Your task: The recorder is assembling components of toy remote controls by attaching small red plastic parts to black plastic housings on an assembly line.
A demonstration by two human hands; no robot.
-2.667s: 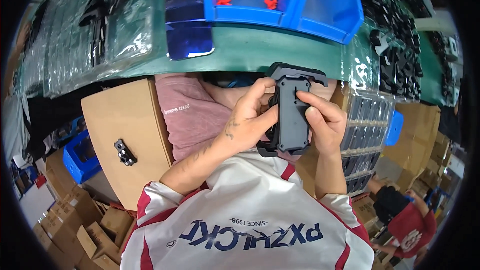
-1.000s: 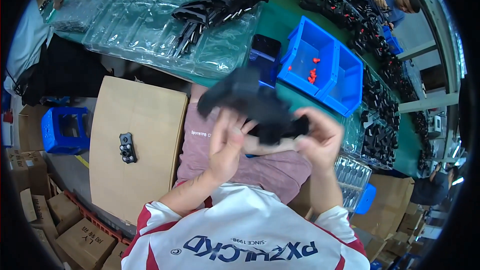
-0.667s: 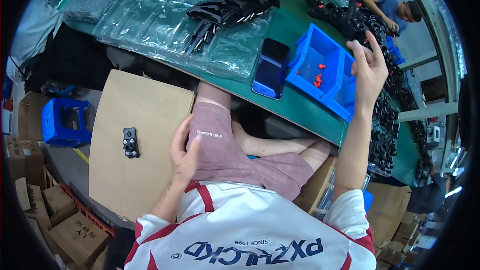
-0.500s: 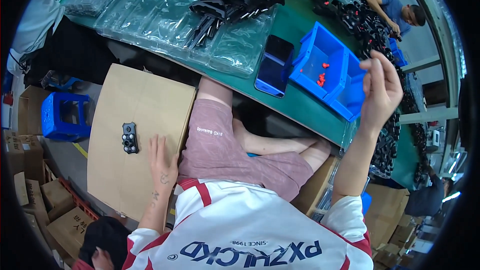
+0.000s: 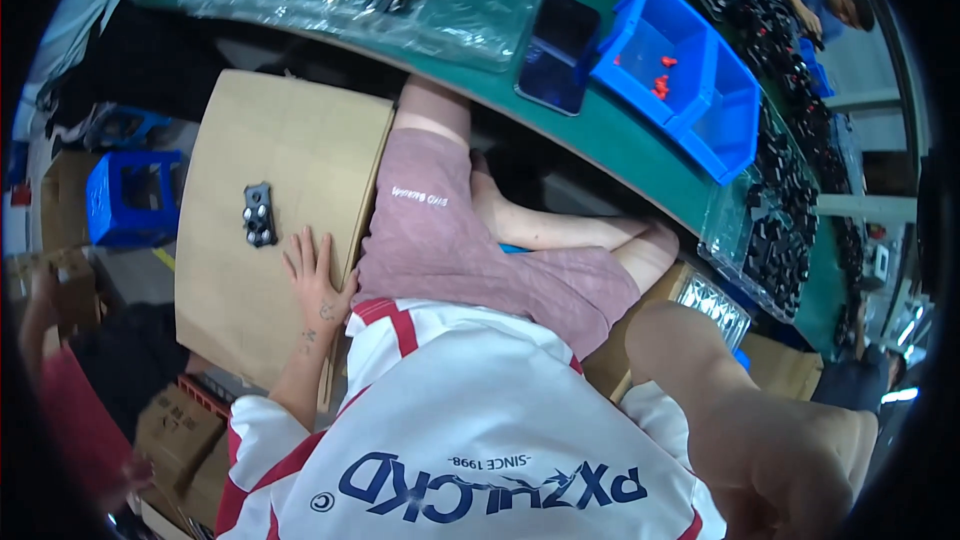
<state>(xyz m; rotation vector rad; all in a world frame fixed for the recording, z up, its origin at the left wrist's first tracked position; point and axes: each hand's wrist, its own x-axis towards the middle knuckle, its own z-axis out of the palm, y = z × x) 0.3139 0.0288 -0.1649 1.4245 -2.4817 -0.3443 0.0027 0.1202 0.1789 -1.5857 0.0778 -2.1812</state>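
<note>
My left hand (image 5: 318, 280) lies on top of a large cardboard box (image 5: 240, 330), its fingers spread and nothing in them. Just beyond its fingertips, apart from them, a small black plastic part (image 5: 259, 215) with several shiny round spots rests on the box. My right hand (image 5: 800, 460) is raised close to the camera at the lower right, with the arm bent. Its fingers are blurred and folded out of sight, so I cannot make out whether it holds anything.
A green table (image 5: 490, 100) carries a dark phone (image 5: 558, 52), a divided blue bin (image 5: 712, 105) with small red pieces, clear plastic trays (image 5: 300, 0) and heaps of black parts (image 5: 780, 210). A blue stool (image 5: 130, 198) stands left. Other people are at far right and lower left.
My right hand has swung from above the blue bin back toward the camera at the lower right. The view has shifted downward. A person in red has come in at the lower left.
</note>
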